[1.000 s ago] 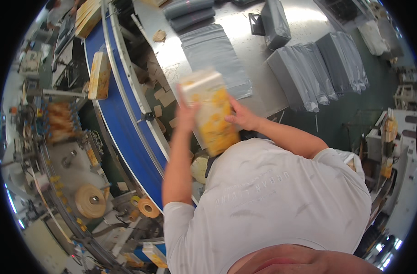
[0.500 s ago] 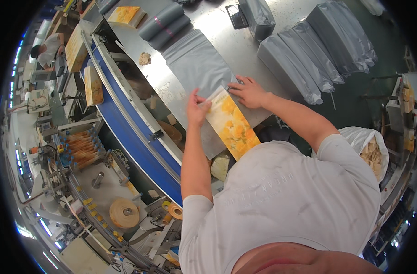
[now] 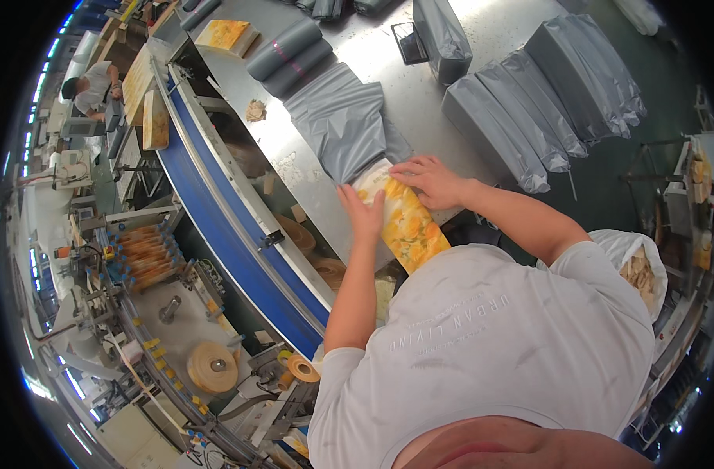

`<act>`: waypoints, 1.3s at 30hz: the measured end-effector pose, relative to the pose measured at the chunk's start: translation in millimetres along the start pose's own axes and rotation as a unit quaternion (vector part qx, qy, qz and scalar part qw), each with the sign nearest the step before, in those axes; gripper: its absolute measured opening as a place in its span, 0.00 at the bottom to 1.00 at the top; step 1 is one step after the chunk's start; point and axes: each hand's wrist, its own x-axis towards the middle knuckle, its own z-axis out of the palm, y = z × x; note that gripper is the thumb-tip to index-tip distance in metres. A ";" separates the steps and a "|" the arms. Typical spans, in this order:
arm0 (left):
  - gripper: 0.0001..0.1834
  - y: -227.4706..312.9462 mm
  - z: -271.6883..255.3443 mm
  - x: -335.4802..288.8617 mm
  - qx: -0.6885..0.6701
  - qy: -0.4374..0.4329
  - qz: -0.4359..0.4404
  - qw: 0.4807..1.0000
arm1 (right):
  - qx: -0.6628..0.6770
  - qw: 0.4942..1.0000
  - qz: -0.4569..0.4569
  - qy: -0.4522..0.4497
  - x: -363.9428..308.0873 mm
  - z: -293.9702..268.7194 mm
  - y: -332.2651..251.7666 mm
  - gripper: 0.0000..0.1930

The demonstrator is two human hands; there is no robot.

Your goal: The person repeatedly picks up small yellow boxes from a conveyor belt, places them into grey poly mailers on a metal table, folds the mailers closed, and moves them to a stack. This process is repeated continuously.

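Note:
A flat yellow-orange printed package [image 3: 408, 227] lies on the steel table [image 3: 388, 62], its far end inside the mouth of a grey plastic mailer bag [image 3: 345, 125]. My left hand [image 3: 363, 213] grips the package's left edge at the bag opening. My right hand [image 3: 429, 178] presses on the package's far right corner, where the bag begins. The near end of the package sticks out over the table's front edge toward my chest.
Several filled grey bags [image 3: 521, 102] are stacked at the right of the table, rolled grey bags [image 3: 287, 55] and another yellow package [image 3: 226, 35] at the far end. A blue conveyor belt [image 3: 216, 211] runs along the left, beside machinery with tape rolls [image 3: 212, 366]. Another person [image 3: 91, 82] works far left.
The package came down from upright in front of me to flat on the table, then slid forward into the grey bag's mouth. Both hands moved with it.

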 end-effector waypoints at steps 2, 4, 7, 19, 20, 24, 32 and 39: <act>0.39 -0.3 -15.3 -18.5 0.132 -0.018 0.194 0.972 | 0.073 0.995 -0.010 0.072 6.3 5.0 5.7 0.38; 0.37 14.6 -24.8 -21.8 0.178 -0.025 0.203 0.963 | 0.143 0.971 0.004 0.191 21.5 6.3 1.6 0.37; 0.36 35.6 -32.3 -21.9 0.215 -0.017 0.187 0.958 | 0.063 0.989 -0.002 0.133 46.3 8.1 6.3 0.33; 0.28 -2.3 -37.6 -14.2 0.077 -0.024 0.147 0.986 | 0.268 0.914 0.288 0.097 39.7 39.6 13.7 0.24; 0.27 -22.5 -37.9 -11.6 0.022 -0.003 0.095 0.995 | 0.262 0.917 0.293 0.069 41.6 38.0 11.4 0.23; 0.21 -48.4 -30.4 31.6 0.061 0.106 -0.018 0.992 | 0.213 0.926 0.255 0.180 42.3 51.7 3.6 0.15; 0.17 -31.0 -30.9 63.2 0.143 -0.069 -0.084 0.984 | 0.057 0.966 0.239 0.082 58.5 45.6 35.4 0.12; 0.15 -27.6 -51.2 -43.5 0.232 -0.295 -0.024 0.926 | -0.024 0.984 0.136 -0.110 -72.6 75.9 -9.6 0.09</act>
